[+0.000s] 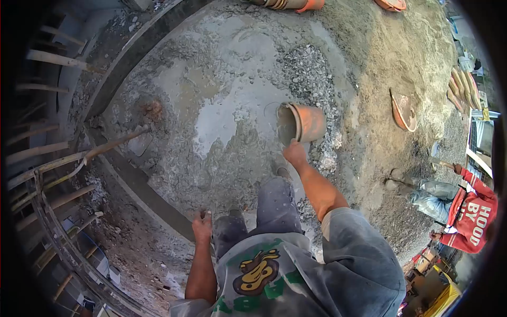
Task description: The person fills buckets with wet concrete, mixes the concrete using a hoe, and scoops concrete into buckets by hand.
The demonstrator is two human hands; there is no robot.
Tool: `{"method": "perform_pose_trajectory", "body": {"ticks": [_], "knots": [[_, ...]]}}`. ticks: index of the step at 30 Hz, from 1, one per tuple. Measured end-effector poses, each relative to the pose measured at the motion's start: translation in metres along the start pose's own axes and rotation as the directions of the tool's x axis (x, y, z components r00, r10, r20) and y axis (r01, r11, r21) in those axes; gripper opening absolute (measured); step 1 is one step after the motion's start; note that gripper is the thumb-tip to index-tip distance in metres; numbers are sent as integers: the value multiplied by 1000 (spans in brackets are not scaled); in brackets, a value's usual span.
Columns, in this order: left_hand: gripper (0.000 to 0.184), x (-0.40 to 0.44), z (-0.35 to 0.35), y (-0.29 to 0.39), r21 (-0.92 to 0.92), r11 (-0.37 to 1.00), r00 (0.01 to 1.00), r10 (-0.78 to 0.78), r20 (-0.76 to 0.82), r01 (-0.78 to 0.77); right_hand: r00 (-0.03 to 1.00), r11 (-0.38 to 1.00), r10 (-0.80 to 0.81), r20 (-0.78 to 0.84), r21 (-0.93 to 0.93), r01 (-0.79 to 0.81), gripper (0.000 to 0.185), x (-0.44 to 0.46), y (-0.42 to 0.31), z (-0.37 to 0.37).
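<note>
My right hand (pixel 296 153) is closed on the rim of an orange bucket (pixel 310 122). The bucket is tipped sideways, its grey-coated mouth facing left over wet grey mix (pixel 224 119). My left hand (pixel 202 227) hangs low beside my left leg, fingers curled in, with nothing visible in them. A heap of gravel (pixel 311 71) lies just beyond the bucket. Left of the wet mix, a shovel (pixel 116 143) with a long wooden handle leans with its blade on the ground.
A low concrete curb (pixel 127 58) bounds the left side. Wooden poles (pixel 58 59) stand beyond it. On the right are sand (pixel 391 58), an orange basin (pixel 404 111), stacked sacks (pixel 465 87) and a person in a red hoodie (pixel 475 211) holding a tool. More buckets (pixel 288 4) lie at the top.
</note>
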State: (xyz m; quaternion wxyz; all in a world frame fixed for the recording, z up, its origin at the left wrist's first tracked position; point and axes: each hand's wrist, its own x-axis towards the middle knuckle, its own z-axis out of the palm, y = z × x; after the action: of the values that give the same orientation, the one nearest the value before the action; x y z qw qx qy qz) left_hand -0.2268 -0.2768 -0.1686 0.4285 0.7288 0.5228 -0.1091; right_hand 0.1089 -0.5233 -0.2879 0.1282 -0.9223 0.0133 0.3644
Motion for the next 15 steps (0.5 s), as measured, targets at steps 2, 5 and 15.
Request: {"method": "perform_pose_trajectory", "body": {"ticks": [2,5,15], "knots": [[34,28,58,19,62,997,993,-46,108,40,963,964,-164,-214,-244,110,40,79,59,37],[34,81,127,50,27,1000,970,8,243,-15,979,978,-99,-178,-199,62,46,142,75,50],[49,131,135,52,-134,989,998,-60,15,62,977,985,-102,-189,-154,73,37,133,5,26]]}}
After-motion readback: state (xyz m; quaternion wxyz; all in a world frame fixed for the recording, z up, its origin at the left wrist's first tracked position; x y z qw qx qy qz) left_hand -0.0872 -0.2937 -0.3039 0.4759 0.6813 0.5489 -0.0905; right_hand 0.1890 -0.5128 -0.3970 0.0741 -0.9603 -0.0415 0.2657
